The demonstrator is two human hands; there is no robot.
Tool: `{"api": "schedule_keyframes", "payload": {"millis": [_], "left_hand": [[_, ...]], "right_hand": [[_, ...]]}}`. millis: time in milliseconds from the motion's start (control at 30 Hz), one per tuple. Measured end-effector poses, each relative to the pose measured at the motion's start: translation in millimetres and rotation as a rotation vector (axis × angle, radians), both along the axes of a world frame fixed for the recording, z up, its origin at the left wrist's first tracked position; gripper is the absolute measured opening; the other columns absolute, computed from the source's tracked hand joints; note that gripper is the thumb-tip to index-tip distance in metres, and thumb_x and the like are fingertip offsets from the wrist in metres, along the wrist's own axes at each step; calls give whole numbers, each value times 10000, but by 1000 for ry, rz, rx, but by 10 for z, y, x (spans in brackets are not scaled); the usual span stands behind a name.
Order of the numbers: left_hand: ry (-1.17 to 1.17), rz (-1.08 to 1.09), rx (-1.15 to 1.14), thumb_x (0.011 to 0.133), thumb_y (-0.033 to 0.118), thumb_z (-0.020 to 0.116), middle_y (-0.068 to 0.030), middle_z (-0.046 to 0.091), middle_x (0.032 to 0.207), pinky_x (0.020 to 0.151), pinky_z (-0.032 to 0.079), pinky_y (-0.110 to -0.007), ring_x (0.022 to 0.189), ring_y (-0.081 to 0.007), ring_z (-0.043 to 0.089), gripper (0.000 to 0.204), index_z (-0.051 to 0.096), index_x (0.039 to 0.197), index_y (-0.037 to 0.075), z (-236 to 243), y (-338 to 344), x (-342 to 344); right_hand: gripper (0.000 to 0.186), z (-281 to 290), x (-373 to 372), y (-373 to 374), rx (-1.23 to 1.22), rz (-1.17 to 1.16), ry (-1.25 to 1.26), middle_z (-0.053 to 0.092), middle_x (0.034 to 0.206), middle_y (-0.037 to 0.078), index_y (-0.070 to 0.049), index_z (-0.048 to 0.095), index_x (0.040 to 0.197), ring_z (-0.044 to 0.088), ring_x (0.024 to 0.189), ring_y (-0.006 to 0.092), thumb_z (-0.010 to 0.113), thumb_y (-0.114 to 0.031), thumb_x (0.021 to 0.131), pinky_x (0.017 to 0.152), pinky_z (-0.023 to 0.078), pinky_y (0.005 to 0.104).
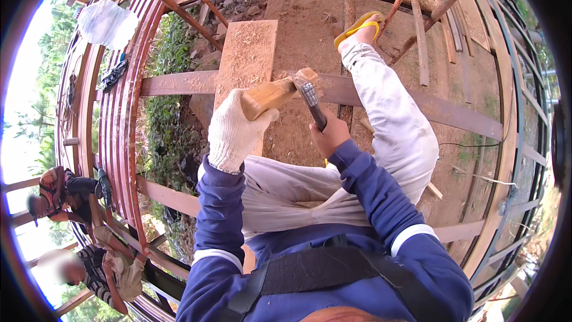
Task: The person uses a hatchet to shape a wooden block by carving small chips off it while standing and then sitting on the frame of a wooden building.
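My left hand, in a white knitted glove, is closed around a carved piece of wood. The wood is held over a shavings-strewn plank. In my bare right hand is a short tool with a dark handle and a knobbly grey upper part. The tool's upper end is against or just beside the far end of the wood; I cannot tell whether they touch. A chunky light-brown end shows past the tool, and whether it belongs to the same piece is unclear.
The wide plank lies across a long beam. My sandalled foot rests at the far right among slanting poles. Two people sit at the left, beyond the red ribbed sheeting. Green plants grow below.
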State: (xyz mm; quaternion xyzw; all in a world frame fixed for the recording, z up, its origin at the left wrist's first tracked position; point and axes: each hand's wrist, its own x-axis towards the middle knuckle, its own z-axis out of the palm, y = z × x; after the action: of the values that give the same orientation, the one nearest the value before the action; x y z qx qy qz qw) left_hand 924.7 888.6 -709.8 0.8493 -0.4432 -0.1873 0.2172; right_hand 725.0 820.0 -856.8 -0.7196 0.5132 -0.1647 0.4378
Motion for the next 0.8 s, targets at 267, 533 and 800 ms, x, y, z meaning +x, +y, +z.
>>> {"api": "schedule_keyframes", "payload": {"millis": [267, 533, 800], "left_hand": [[-51, -44, -169, 735, 338, 896, -168, 729, 925, 772, 567, -404, 882, -337, 733, 519, 680, 1100, 39, -117, 139, -80], [-62, 48, -180, 719, 326, 908, -171, 716, 825, 725, 568, -400, 806, -340, 737, 501, 683, 1040, 14, -79, 99, -196], [0, 105, -206, 733, 368, 898, -181, 739, 953, 791, 581, -434, 906, -357, 740, 637, 624, 1203, 38, -181, 118, 43]], "right_hand": [[96, 1065, -247, -13, -2, 2, -464, 645, 770, 49, -21, 605, 904, 623, 697, 119, 681, -72, 936, 644, 501, 295], [123, 443, -75, -18, -77, -65, -431, 662, 799, 167, -3, 639, 983, 652, 716, 238, 685, -95, 917, 666, 515, 351], [206, 87, 2, -84, 233, 5, -119, 675, 756, 165, -20, 664, 947, 678, 714, 298, 739, -187, 851, 700, 529, 412]]}}
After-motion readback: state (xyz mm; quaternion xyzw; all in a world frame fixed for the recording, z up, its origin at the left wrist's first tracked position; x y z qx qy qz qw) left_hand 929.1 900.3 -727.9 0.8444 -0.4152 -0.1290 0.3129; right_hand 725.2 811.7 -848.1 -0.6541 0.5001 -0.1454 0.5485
